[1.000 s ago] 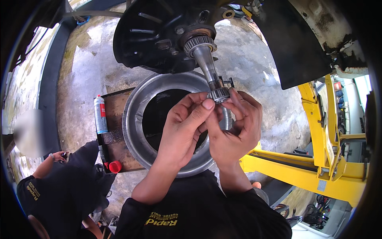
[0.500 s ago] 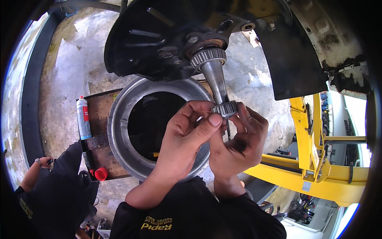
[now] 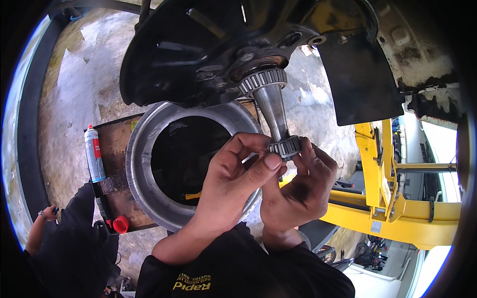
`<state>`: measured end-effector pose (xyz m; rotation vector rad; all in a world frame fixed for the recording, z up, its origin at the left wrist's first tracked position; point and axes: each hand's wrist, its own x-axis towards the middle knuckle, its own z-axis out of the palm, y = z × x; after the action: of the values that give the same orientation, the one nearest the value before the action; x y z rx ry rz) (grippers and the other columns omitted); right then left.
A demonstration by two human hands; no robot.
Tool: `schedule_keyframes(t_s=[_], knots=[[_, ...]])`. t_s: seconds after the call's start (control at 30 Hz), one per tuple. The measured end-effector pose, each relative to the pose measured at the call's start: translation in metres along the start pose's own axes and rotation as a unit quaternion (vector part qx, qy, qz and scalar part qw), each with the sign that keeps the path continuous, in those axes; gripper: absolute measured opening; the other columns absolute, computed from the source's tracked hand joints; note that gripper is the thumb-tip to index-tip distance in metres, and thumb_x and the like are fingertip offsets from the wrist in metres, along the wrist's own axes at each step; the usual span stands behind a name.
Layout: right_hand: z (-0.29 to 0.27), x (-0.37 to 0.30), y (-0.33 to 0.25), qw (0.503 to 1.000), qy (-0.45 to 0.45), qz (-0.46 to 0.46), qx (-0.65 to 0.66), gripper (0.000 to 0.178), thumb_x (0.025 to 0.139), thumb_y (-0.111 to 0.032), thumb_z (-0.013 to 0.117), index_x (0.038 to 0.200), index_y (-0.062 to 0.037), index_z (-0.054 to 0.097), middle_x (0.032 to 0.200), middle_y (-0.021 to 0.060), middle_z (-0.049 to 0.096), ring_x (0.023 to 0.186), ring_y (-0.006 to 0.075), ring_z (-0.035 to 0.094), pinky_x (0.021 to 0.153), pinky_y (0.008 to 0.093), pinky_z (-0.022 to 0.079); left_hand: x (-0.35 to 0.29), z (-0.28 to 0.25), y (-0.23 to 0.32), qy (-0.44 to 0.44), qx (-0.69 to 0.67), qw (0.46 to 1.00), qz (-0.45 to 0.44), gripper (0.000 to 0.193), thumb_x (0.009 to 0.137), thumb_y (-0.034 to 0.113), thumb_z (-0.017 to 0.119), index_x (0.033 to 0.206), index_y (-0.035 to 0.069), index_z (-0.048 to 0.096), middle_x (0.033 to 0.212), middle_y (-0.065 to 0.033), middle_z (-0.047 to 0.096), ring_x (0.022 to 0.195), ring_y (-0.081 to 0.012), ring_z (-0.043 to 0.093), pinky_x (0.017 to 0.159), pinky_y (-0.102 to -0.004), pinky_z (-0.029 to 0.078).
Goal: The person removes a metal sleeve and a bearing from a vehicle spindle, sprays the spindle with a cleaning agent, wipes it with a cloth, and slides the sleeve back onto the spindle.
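Note:
A tapered steel spindle points toward me from a black dust shield. Around its base sits a large roller bearing. At the spindle's narrow end is a smaller roller bearing, pinched from both sides by my fingers. My left hand grips its left side, thumb at the front. On the opposite side, the fingers of my right hand close on the same bearing, with dark grease smeared on the palm. The fingers hide parts of the bearing's rim.
Below lies a large metal drum-like ring on a wooden board, beside a spray can and a red cap. A yellow lift arm stands at right. Another person's hand shows at lower left.
The view has shifted a little, so the spindle and bearings appear slightly lower. Both my hands keep their pinch on the small bearing at the spindle's end.

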<state>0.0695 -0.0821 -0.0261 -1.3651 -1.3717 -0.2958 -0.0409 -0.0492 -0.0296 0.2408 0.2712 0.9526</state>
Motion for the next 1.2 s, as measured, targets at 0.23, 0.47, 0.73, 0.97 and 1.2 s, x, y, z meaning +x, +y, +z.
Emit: schedule_keyframes(t_s=[0.23,0.47,0.73,0.97,1.2], knots=[[0.004,-0.002,-0.005,0.999,0.022,0.029,0.017,0.053,0.069,-0.004,0.092,0.115,0.0086,0.069,0.107,0.0208,0.066,0.092,0.0256,0.070,0.078,0.0302,0.058,0.002,-0.005,-0.009,-0.005,0.072,0.996,0.044,0.034,0.100,0.016,0.069,0.126,-0.001,0.054,0.114,-0.0102,0.067,0.105,-0.0159,0.070,0.097,-0.0325,0.059],[-0.003,-0.005,-0.006,0.998,-0.037,-0.001,-0.043,0.046,0.078,0.002,0.087,0.114,0.0133,0.062,0.121,0.0229,0.061,0.113,0.0275,0.065,0.095,0.0334,0.060,0.002,-0.003,-0.011,0.001,0.098,0.992,0.080,0.036,0.100,0.015,0.070,0.129,-0.001,0.053,0.115,-0.0099,0.067,0.106,-0.0169,0.069,0.100,-0.0361,0.057],[0.004,-0.009,-0.007,0.999,0.002,0.036,0.000,0.046,0.080,0.004,0.085,0.117,0.0136,0.059,0.116,0.0274,0.064,0.112,0.0324,0.067,0.085,0.0373,0.066,0.001,0.004,-0.013,0.014,0.052,0.993,0.100,0.036,0.096,0.002,0.074,0.126,0.000,0.053,0.118,-0.0075,0.063,0.108,-0.0110,0.063,0.094,-0.0261,0.051],[0.012,-0.005,-0.003,0.998,0.055,-0.009,-0.025,0.045,0.074,0.003,0.087,0.113,0.0124,0.069,0.101,0.0242,0.070,0.085,0.0256,0.072,0.072,0.0280,0.057,0.003,0.003,-0.012,0.009,0.034,0.995,0.090,0.035,0.095,0.000,0.073,0.124,-0.001,0.053,0.118,-0.0079,0.063,0.108,-0.0114,0.064,0.094,-0.0255,0.051],[0.010,-0.006,-0.002,0.998,0.047,-0.011,-0.029,0.041,0.077,0.002,0.085,0.114,0.0122,0.068,0.101,0.0242,0.069,0.084,0.0247,0.071,0.071,0.0271,0.056,-0.001,0.007,-0.010,0.013,0.076,0.989,0.124,0.036,0.094,-0.003,0.073,0.124,-0.001,0.053,0.117,-0.0069,0.063,0.108,-0.0110,0.062,0.093,-0.0261,0.054]])
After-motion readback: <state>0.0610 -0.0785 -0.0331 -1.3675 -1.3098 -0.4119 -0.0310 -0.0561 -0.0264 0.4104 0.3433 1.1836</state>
